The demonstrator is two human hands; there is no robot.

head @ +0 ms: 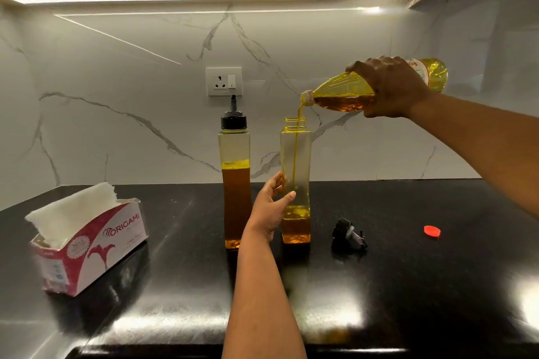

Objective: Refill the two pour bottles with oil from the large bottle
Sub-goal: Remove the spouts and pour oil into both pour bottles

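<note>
Right hand (392, 87) grips the large bottle (350, 93), tipped mouth-down above the open pour bottle (296, 160); a thin stream of oil (295, 154) falls through its neck, level low near the base. Left hand (269, 210) curls round that bottle's lower part on the black counter (408, 285). Capped pour bottle (235, 172) just to its left, about half full; black spout cap (347, 233) and red cap (432, 231) lie right, tissue box (87, 242) far left

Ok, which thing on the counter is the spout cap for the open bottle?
On the black counter, look just right of the uncapped square clear bottle. The black spout cap lies there on its side; the small red round cap farther right is flat.
</note>
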